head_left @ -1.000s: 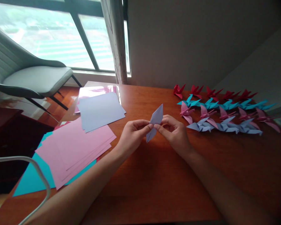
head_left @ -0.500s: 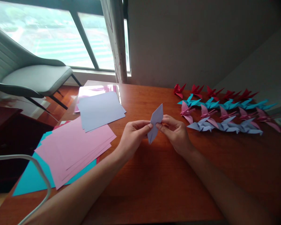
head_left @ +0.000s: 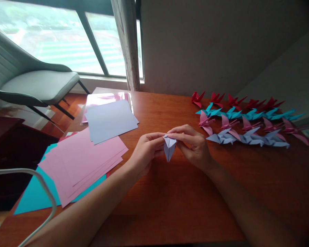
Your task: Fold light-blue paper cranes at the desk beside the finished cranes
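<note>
A small lavender folded paper (head_left: pixel 169 149) is held up over the middle of the wooden table, its pointed end hanging down and a crease running along its centre. My left hand (head_left: pixel 148 147) is closed on its left side near the top. From the right, my right hand (head_left: pixel 193 142) pinches the upper edge, index finger laid across the top. The fingers of both hands cover the paper's upper part. To the right of my right hand stands a row of lavender paper cranes (head_left: pixel 249 138).
Behind the lavender cranes are rows of pink cranes (head_left: pixel 229 125), turquoise cranes (head_left: pixel 251 114) and red cranes (head_left: pixel 234 101). Lavender sheets (head_left: pixel 112 120), pink sheets (head_left: pixel 84 161) and turquoise sheets (head_left: pixel 32 197) lie at left. A white cable (head_left: pixel 45 188) curves by my left forearm.
The top point of the lavender paper has been folded down, so the piece looks shorter. My right fingers have moved up onto its top edge.
</note>
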`<action>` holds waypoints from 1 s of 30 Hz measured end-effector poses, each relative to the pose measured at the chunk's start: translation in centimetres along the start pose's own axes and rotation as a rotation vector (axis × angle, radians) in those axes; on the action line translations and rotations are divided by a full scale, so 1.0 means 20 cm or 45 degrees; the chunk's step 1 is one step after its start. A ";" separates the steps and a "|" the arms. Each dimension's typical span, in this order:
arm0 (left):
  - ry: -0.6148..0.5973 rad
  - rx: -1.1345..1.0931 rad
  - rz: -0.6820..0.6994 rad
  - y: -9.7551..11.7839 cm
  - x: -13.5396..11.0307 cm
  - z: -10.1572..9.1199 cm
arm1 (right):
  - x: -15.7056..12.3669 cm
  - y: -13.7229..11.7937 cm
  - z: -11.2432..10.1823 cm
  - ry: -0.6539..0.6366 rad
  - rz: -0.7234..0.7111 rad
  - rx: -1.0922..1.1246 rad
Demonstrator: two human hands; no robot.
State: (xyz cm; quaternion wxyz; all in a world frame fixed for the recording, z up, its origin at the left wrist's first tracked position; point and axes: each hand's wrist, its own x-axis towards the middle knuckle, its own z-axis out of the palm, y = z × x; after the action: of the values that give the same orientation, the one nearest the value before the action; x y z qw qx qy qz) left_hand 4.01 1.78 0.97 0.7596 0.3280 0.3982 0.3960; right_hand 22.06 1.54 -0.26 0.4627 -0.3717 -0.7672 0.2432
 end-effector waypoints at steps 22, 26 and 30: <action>-0.094 0.042 0.084 0.02 0.01 -0.01 | 0.01 -0.01 -0.01 0.021 0.201 0.155; -0.063 0.112 0.151 0.01 0.02 -0.01 | 0.01 -0.01 0.00 0.166 0.451 0.272; 0.020 0.186 0.261 0.01 0.02 0.00 | 0.02 -0.01 0.02 0.179 0.527 0.291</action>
State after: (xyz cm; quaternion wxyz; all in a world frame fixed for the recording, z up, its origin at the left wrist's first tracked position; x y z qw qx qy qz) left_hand 4.11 2.16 0.97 0.6862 0.4183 0.3962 0.4440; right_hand 21.58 1.63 -0.01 0.4943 -0.4822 -0.6082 0.3913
